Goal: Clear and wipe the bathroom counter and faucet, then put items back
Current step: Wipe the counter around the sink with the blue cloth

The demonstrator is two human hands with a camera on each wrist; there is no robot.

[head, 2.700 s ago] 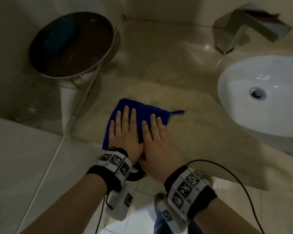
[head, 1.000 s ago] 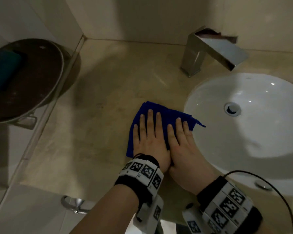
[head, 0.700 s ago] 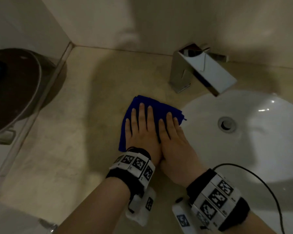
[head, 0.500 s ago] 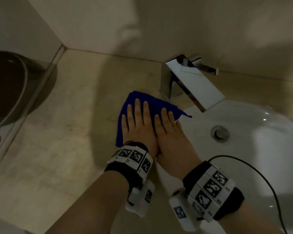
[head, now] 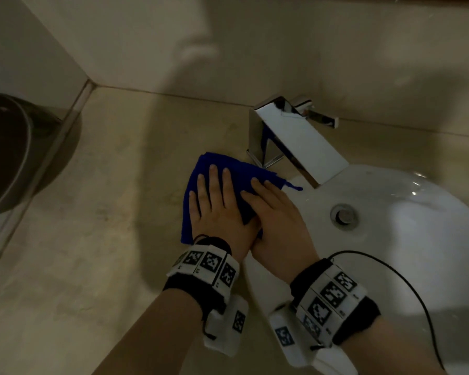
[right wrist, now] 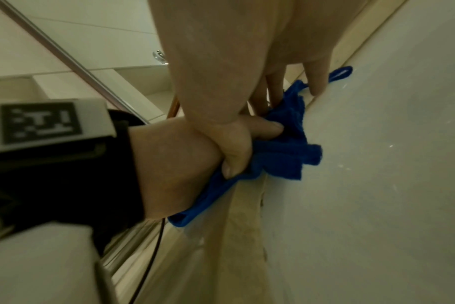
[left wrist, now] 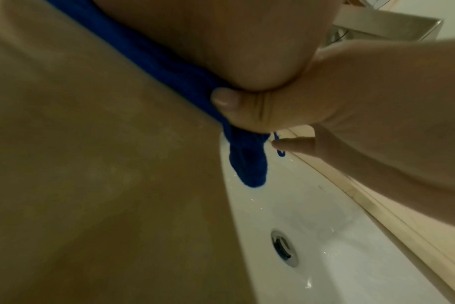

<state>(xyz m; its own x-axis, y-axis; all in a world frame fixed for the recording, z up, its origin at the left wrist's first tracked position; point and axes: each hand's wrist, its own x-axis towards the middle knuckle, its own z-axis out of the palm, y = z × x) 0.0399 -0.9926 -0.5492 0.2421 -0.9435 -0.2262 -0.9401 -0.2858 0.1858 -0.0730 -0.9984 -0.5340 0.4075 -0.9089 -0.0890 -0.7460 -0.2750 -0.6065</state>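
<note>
Two hands of ours lie side by side on the blue cloth (head: 229, 171), flat against the beige desk (head: 92, 212) just in front of the chrome faucet (head: 290, 139). Our left hand (head: 217, 209) presses down with its fingers straight and slightly spread; our right hand (head: 276, 220) lies beside it, touching it at the thumb side, fingers likewise straight over the cloth's right part. Each grip is therefore released and flat on top, yet the wrist views add more. In the right wrist view the left thumb (right wrist: 237, 152) curls under and bunches a fold of the cloth (right wrist: 286, 144) against the palm, so we count that grip as grasping the cloth. In the left wrist view the right thumb (left wrist: 226, 100) sits tucked against the cloth's edge (left wrist: 247, 164); whether it truly pinches the fabric we cannot tell.

The cloth lies partly on the desk and partly over the rim of the white sink (head: 417, 239), its near corner hanging into the basin. A thin blue loop (head: 294, 186) trails from its right corner onto the sink's rim, below the faucet's spout. The drain (head: 343, 215) sits in the basin, well apart from our hands. A dark round object (head: 3, 152) stands at the far left behind a glass partition. Both wrists carry bands with black-and-white markers, and a black cable (head: 406, 282) curves from the right one across the basin.
</note>
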